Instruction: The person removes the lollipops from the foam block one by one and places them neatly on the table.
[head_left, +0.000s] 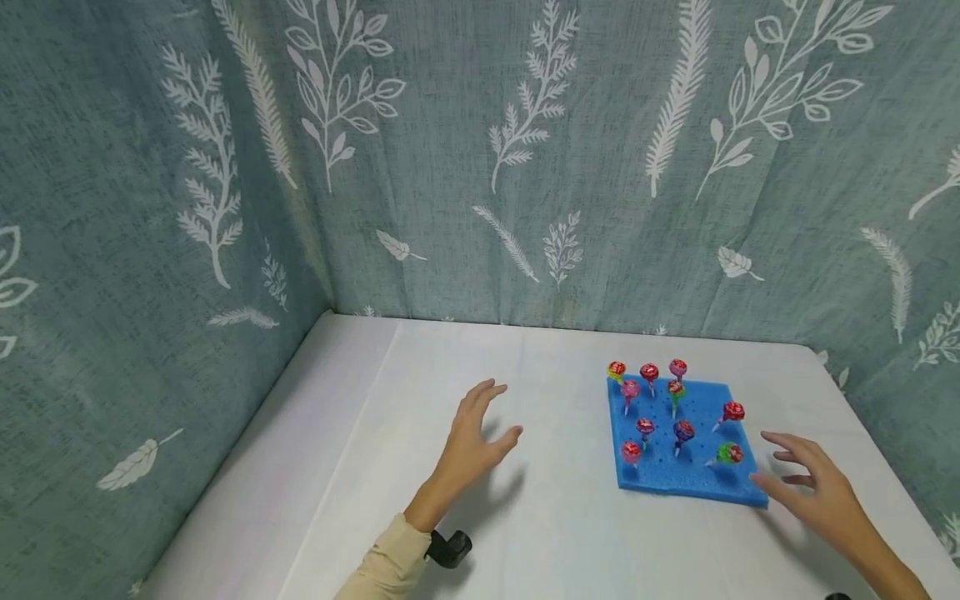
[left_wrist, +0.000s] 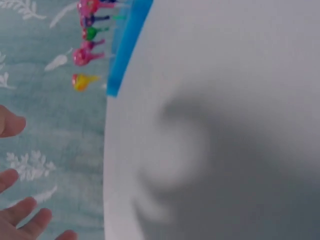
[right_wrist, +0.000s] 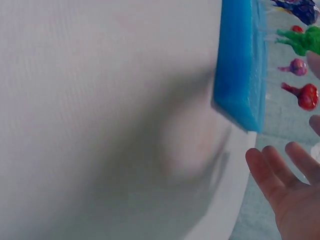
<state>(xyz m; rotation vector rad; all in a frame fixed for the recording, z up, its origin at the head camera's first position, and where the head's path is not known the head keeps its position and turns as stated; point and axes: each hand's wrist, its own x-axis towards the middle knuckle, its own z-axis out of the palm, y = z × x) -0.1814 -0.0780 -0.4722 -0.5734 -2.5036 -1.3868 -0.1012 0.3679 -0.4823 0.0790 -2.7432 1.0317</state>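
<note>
A blue foam board (head_left: pixel 675 480) lies on the table's right side with several wrapped lollipops stuck in it by their sticks. Along its right side lean a red lollipop (head_left: pixel 733 411) and a green lollipop (head_left: pixel 729 453); a yellow-and-red one (head_left: pixel 617 372) stands at the far left corner. My right hand (head_left: pixel 821 492) hovers just off the board's right edge, fingers spread and thumb near the front right corner, holding nothing. Well left of the board, my left hand (head_left: pixel 467 446) is raised over the table, fingers loosely spread and nothing in them.
The white-covered table (head_left: pixel 555 533) reaches back to a green leaf-patterned curtain (head_left: pixel 450 167), which also hangs along the left side. A black strap with a small device (head_left: pixel 450 550) sits on the left wrist. Both hands cast shadows on the tabletop.
</note>
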